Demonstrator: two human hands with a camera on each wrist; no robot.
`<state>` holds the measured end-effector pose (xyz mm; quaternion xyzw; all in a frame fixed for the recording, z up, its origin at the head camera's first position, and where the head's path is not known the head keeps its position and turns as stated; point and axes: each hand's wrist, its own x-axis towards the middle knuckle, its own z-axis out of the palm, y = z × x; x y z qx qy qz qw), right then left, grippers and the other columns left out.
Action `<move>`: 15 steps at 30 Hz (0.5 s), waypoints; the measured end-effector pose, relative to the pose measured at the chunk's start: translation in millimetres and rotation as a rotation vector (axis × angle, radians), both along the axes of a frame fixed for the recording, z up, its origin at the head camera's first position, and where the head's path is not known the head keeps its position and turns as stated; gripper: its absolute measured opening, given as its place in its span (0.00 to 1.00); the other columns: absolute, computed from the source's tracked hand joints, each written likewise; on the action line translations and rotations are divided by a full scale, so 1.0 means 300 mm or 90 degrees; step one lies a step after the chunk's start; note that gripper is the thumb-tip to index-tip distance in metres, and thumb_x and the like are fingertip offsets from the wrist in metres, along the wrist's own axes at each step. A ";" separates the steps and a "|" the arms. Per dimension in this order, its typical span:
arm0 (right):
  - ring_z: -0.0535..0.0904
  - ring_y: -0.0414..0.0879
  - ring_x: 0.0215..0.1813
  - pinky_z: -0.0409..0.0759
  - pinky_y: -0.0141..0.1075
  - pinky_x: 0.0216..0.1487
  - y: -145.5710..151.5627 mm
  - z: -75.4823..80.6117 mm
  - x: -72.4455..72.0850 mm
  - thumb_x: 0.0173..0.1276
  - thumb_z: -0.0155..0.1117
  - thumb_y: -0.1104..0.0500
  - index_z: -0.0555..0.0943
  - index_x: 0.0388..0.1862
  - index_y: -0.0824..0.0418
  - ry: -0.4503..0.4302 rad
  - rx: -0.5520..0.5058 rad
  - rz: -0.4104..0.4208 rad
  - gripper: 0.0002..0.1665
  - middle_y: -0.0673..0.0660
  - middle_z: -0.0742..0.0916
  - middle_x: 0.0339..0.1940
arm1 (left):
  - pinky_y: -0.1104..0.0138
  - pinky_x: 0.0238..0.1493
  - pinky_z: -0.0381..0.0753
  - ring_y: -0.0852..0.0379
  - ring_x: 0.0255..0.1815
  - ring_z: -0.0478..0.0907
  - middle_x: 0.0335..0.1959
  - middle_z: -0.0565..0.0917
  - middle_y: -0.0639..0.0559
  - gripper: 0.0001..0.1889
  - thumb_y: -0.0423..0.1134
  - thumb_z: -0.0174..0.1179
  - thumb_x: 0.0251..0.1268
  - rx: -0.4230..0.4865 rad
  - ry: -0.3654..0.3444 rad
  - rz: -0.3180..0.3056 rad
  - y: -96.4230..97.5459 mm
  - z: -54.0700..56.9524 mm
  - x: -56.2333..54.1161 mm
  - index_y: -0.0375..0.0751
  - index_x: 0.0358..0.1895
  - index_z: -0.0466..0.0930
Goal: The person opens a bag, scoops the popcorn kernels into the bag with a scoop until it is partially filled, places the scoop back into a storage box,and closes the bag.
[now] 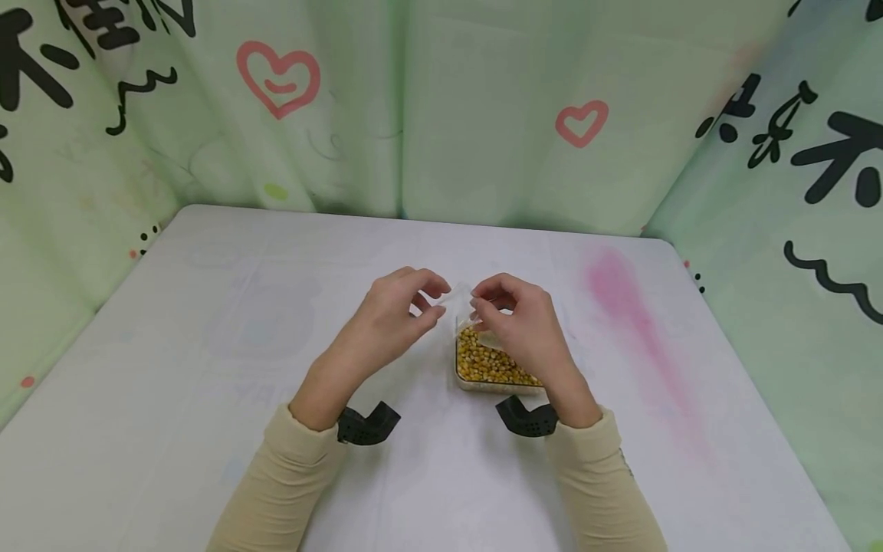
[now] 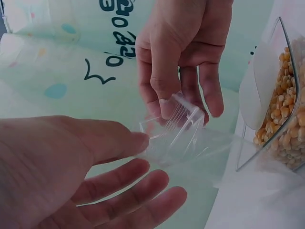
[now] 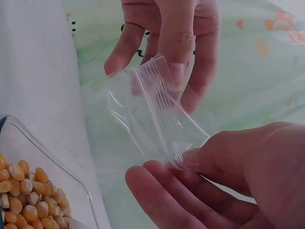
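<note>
A clear zip-lock plastic bag (image 3: 136, 112) stretches between the two hands, its ridged seal strip showing along the top. My left hand (image 1: 389, 314) pinches one side of the bag's mouth between thumb and fingertips. The opposite corner is pinched by my right hand (image 1: 527, 322), thumb against the fingers. The bag looks empty, and its lower part trails toward a clear rectangular container (image 1: 500, 389). Yellow corn kernels (image 1: 490, 362) fill that container, partly hidden below the right hand. A pale, flat, rounded piece (image 2: 255, 90) leans at the container's edge beside the kernels.
The container stands on a white-covered table (image 1: 228, 322) with a pink stain (image 1: 631, 299) at the right. Green printed curtains (image 1: 476, 92) hang behind and at both sides. Black bands (image 1: 369, 424) are worn at both wrists over beige sleeves.
</note>
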<state>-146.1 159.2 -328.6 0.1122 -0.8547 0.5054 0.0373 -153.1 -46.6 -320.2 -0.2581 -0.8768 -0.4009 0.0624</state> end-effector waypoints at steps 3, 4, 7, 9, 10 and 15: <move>0.88 0.53 0.35 0.86 0.48 0.40 0.001 0.001 -0.001 0.71 0.59 0.65 0.81 0.46 0.66 -0.008 -0.005 -0.002 0.08 0.64 0.86 0.42 | 0.65 0.45 0.84 0.57 0.42 0.83 0.48 0.83 0.49 0.14 0.36 0.65 0.65 -0.009 -0.005 -0.020 0.001 0.000 -0.001 0.41 0.52 0.80; 0.88 0.52 0.34 0.86 0.48 0.40 0.001 0.001 -0.001 0.71 0.59 0.65 0.82 0.46 0.66 -0.011 -0.006 -0.003 0.08 0.64 0.86 0.43 | 0.65 0.46 0.84 0.57 0.44 0.82 0.49 0.82 0.50 0.16 0.38 0.66 0.65 -0.013 -0.009 -0.028 0.001 -0.001 -0.001 0.42 0.54 0.79; 0.88 0.50 0.33 0.87 0.45 0.39 0.001 0.002 -0.001 0.71 0.61 0.64 0.82 0.45 0.65 -0.015 -0.011 -0.005 0.08 0.62 0.86 0.42 | 0.62 0.53 0.81 0.55 0.53 0.78 0.56 0.78 0.52 0.25 0.45 0.68 0.63 -0.016 -0.031 -0.059 0.002 -0.006 0.000 0.45 0.62 0.75; 0.87 0.47 0.32 0.87 0.41 0.38 0.002 0.003 -0.001 0.71 0.61 0.64 0.82 0.45 0.66 -0.017 -0.014 -0.005 0.08 0.61 0.86 0.42 | 0.58 0.60 0.78 0.54 0.61 0.74 0.62 0.74 0.52 0.34 0.50 0.70 0.60 -0.014 -0.043 -0.085 0.005 -0.015 -0.002 0.47 0.68 0.69; 0.87 0.46 0.32 0.87 0.39 0.38 0.002 0.004 -0.001 0.70 0.62 0.64 0.82 0.45 0.66 -0.018 -0.016 -0.005 0.08 0.61 0.85 0.42 | 0.56 0.63 0.76 0.54 0.65 0.70 0.65 0.71 0.53 0.38 0.52 0.71 0.57 -0.015 -0.046 -0.098 0.007 -0.020 -0.004 0.49 0.70 0.66; 0.87 0.43 0.32 0.86 0.35 0.36 0.004 0.002 -0.002 0.70 0.62 0.65 0.82 0.45 0.69 -0.019 -0.027 -0.006 0.09 0.62 0.85 0.42 | 0.52 0.72 0.67 0.55 0.75 0.57 0.74 0.61 0.54 0.58 0.59 0.77 0.44 -0.037 -0.034 -0.133 0.018 -0.060 -0.023 0.55 0.78 0.51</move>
